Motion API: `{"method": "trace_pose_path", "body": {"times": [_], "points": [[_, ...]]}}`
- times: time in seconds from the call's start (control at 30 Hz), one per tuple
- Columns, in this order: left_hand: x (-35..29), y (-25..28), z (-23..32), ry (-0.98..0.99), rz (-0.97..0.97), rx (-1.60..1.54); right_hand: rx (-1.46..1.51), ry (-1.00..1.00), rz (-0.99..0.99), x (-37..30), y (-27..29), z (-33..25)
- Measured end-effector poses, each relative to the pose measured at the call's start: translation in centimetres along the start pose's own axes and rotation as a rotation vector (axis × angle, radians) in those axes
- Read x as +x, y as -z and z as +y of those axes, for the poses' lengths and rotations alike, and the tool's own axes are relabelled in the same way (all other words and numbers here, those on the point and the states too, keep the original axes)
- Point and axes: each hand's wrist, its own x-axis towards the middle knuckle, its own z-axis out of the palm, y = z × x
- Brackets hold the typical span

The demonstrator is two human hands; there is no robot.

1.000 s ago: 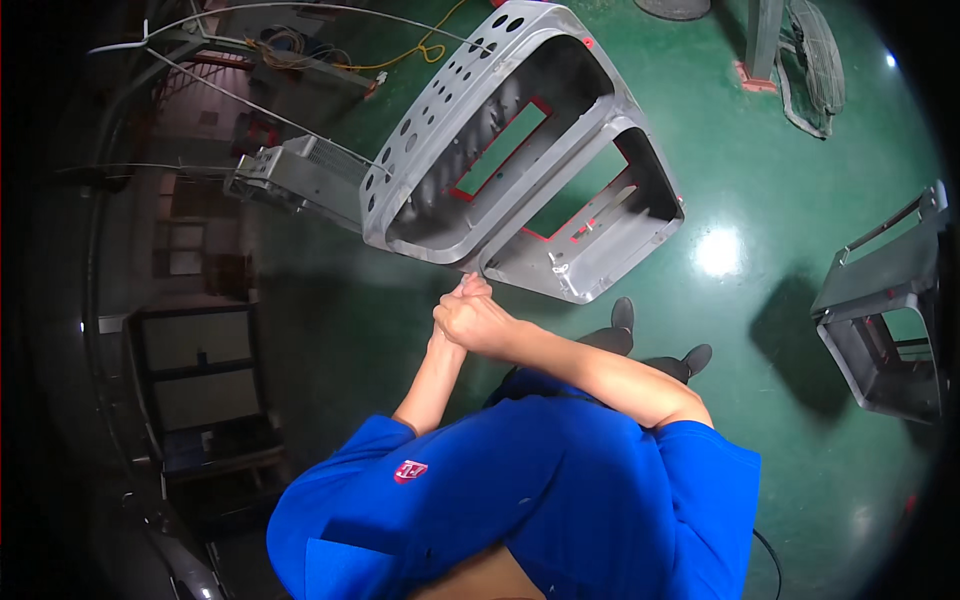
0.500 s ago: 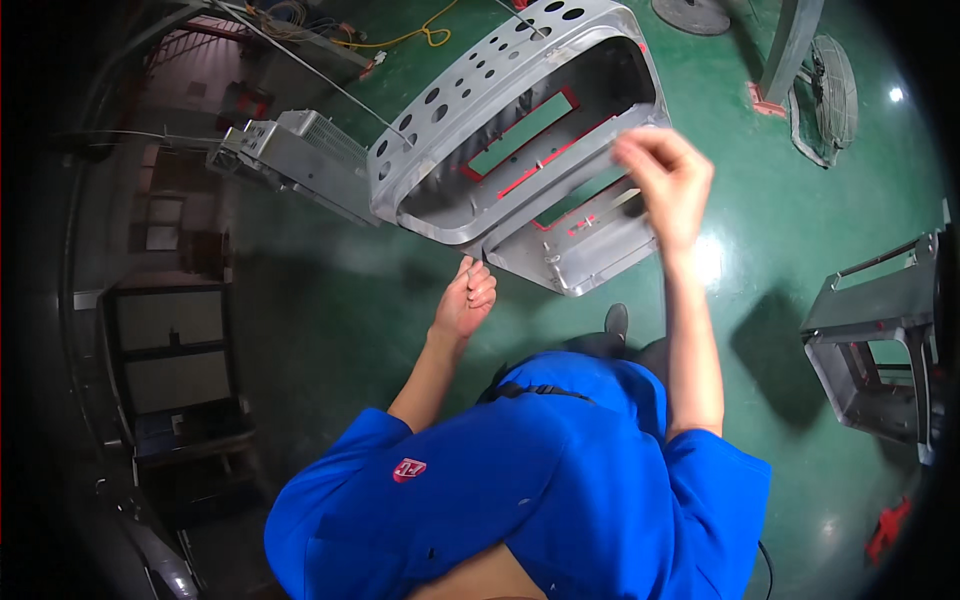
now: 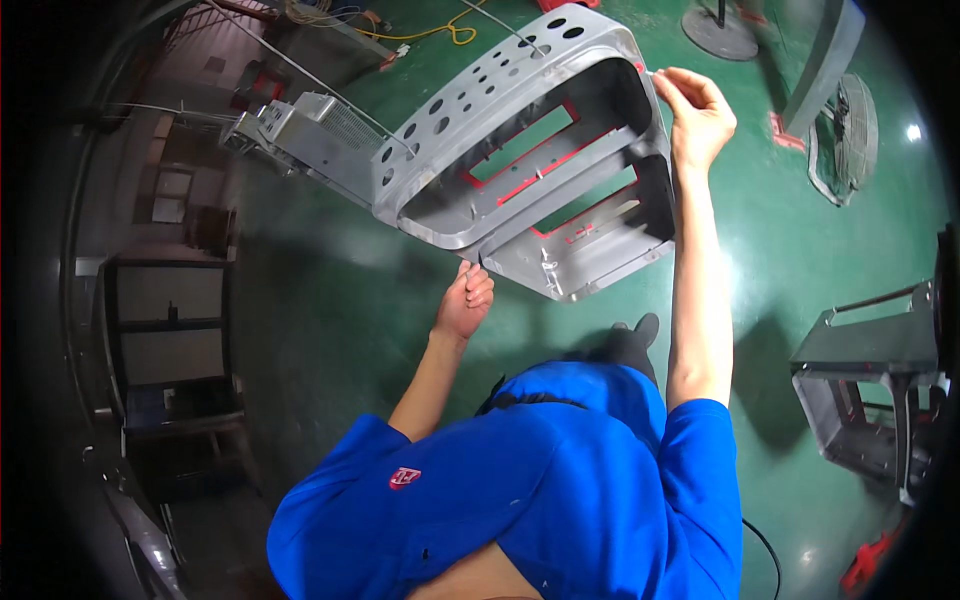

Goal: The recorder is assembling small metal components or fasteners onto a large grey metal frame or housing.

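Observation:
A large grey metal housing [image 3: 445,238] hangs tilted in front of me. It has two deep openings, round holes along its far-left side, and red edging around inner cut-outs. My left hand [image 3: 466,303] is closed just below its near-left lower edge, the fingertips beside a small dark gap; whatever they hold is too small to name. At the housing's upper right corner, my right hand [image 3: 703,118] is raised in a pinch close to a red spot on the rim. Something small and pale shows at those fingertips, its kind unclear.
Thin rods [image 3: 300,75] slant down to the housing. Behind it on the left hangs another grey metal unit [image 3: 320,140]. A fan [image 3: 853,140] stands by a grey post [image 3: 822,70] at the far right. Another frame-like housing [image 3: 868,350] is at the right.
My right hand has moved from in front of the housing's opening up and right to its upper right rim. My left hand has stayed nearly in place. The view has shifted slightly.

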Motion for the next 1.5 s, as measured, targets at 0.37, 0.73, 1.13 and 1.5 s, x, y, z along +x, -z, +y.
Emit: {"method": "trace_pose_path", "body": {"times": [0.37,0.73,1.13,1.5], "points": [[0.0,0.7,-1.3,-0.038,-0.001,-0.040,-0.290,0.154,-0.169,1.6,-1.4,-0.3],[-0.4,1.0,-2.8,-0.191,0.025,0.116,-0.312,0.202,-0.290,3.0,-1.3,0.7],[-0.7,0.0,-1.7,-0.154,0.209,0.041,-0.056,0.032,-0.037,0.7,-0.4,1.3],[-1.2,0.2,1.0,-0.213,0.234,-0.016,-0.433,0.397,-1.263,-25.0,-6.6,-3.1]]}}
